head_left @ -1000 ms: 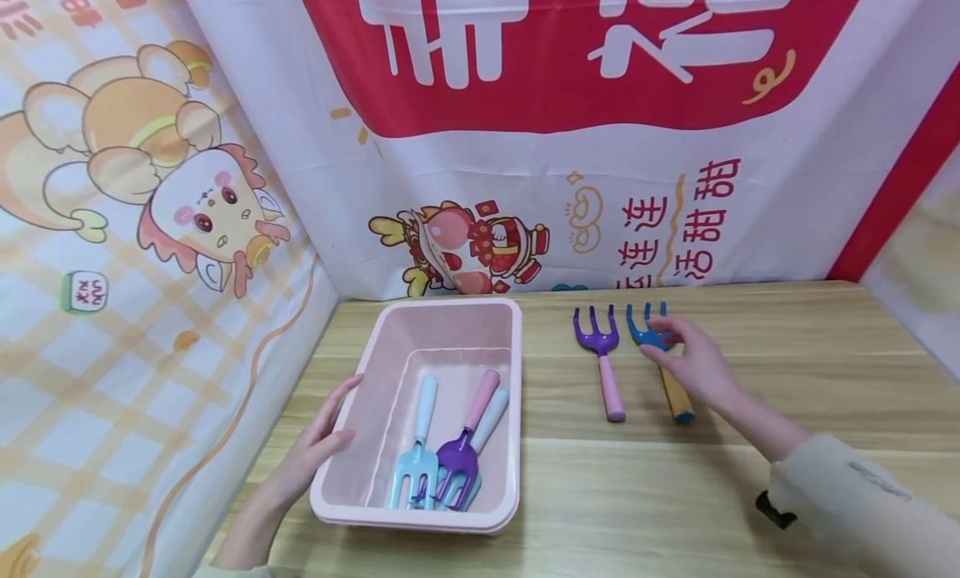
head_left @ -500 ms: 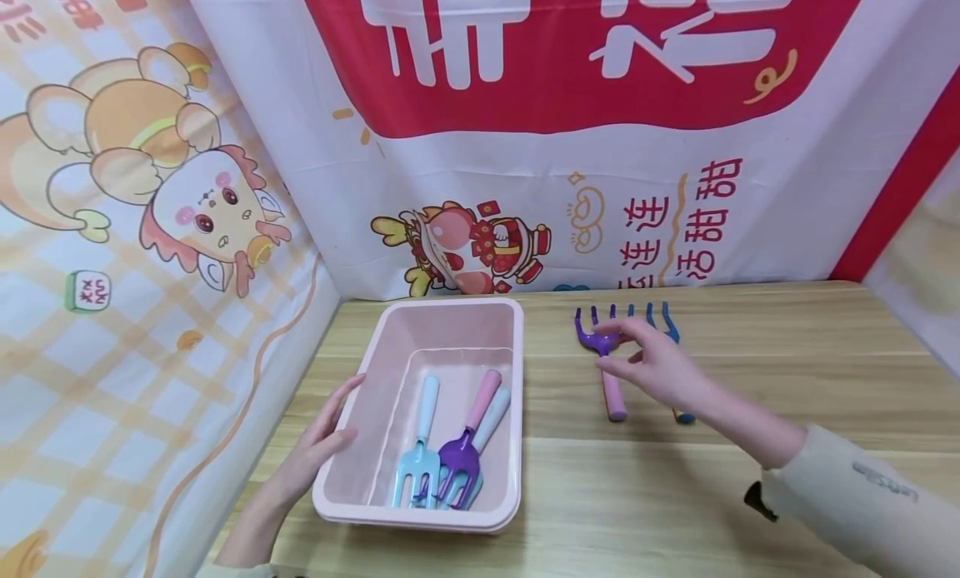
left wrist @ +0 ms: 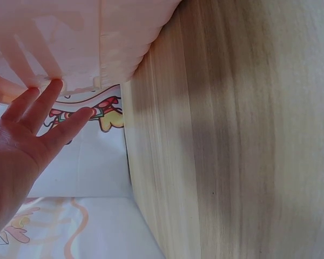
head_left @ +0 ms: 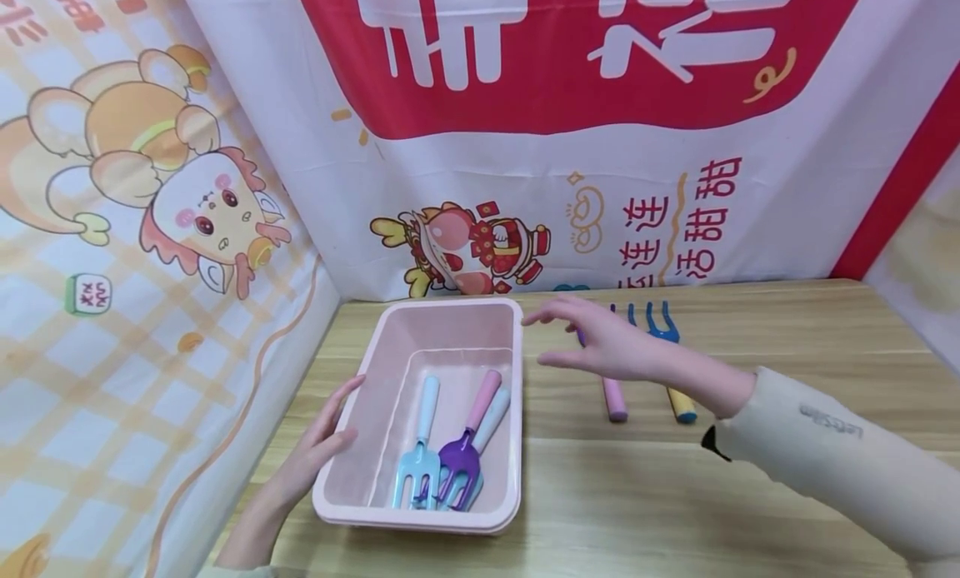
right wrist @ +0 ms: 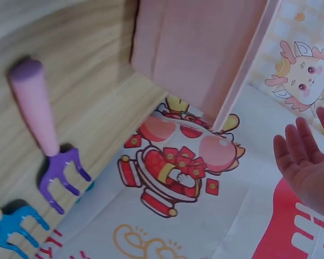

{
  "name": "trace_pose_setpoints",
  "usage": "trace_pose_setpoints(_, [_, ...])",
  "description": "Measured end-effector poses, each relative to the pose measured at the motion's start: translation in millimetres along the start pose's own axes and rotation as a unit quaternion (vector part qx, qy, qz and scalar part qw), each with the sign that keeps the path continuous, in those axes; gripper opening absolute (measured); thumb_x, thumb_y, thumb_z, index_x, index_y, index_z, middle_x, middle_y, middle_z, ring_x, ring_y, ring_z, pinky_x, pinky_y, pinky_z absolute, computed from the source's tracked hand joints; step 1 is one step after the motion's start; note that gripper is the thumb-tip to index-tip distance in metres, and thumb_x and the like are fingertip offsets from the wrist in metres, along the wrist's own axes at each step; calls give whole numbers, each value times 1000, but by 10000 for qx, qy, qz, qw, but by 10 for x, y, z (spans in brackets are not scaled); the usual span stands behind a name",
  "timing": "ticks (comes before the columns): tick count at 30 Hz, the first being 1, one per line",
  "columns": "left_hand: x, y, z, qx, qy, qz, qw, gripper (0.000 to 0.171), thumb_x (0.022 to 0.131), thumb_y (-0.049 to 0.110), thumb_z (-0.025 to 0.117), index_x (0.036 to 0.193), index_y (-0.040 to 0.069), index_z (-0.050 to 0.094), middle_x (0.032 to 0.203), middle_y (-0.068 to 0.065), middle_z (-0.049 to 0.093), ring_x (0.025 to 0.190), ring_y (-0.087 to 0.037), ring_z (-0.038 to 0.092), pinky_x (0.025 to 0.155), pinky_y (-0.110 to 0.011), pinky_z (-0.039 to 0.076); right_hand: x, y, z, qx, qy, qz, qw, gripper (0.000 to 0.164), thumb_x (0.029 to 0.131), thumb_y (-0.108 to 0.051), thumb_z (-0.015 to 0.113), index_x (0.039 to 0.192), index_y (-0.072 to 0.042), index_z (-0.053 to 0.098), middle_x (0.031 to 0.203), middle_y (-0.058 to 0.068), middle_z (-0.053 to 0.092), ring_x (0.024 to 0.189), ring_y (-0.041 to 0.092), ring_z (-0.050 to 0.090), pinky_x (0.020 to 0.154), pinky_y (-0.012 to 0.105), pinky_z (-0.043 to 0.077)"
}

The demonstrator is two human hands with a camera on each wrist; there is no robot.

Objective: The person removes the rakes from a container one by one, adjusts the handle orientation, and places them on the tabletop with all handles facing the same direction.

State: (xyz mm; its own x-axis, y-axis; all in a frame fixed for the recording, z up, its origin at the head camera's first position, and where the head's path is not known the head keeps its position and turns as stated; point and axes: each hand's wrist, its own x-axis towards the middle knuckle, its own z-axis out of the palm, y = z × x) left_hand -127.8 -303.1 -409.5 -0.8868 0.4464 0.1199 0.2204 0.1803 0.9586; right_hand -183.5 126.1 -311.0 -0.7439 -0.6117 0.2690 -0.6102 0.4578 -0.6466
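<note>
A pink plastic bin (head_left: 517, 411) stands on the wooden table. My left hand (head_left: 318, 445) rests against its left side, fingers extended; in the left wrist view, the fingertips (left wrist: 55, 85) meet the bin's wall. Inside lie a light blue garden fork (head_left: 417, 465), a purple garden fork with a pink handle (head_left: 459, 457), and a partly hidden light blue tool (head_left: 492, 416) beneath. My right hand (head_left: 611, 341), holding nothing, hovers beside the bin's right rim with fingers spread from the thumb. Under it, a purple hand rake (right wrist: 35, 105) is partly covered in the head view. A blue hand rake (head_left: 681, 405) with a yellow handle lies farther right.
A white printed cloth (head_left: 457, 170) hangs behind the table, and another patterned cloth (head_left: 255, 378) borders it on the left. Bare wood (head_left: 637, 495) shows in front of the rakes.
My right hand has moved left from above the blue rake, across the purple rake, to near the bin's right rim. The left hand and the tools have stayed put.
</note>
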Motion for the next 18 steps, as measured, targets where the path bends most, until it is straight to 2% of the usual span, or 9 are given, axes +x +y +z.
trace_pose_setpoints(5, [-9,25,13,-83,-6,-22,10000,64,98,1,41,156,13,15,138,-38,29,113,-24,54,80,-44,55,233,-91,5,-124,-458,-269,9985,44,87,-26,74,128,-16,61,128,1,56,119,22,51,97,47,45])
trace_pose_setpoints(10, [-11,22,14,-38,20,-47,10000,64,98,2,42,156,13,15,139,-38,29,114,-22,54,81,-42,55,474,-146,74,-196,-879,-473,9948,45,87,-28,74,128,-16,61,130,2,55,122,21,49,101,43,42])
trace_pose_setpoints(18, [-9,6,5,-30,-5,58,10000,64,98,0,42,155,10,15,140,-38,28,115,-20,53,82,-41,54,813,-170,288,-534,-1731,-715,9809,50,86,-32,75,131,-16,60,134,3,55,124,19,49,102,36,41])
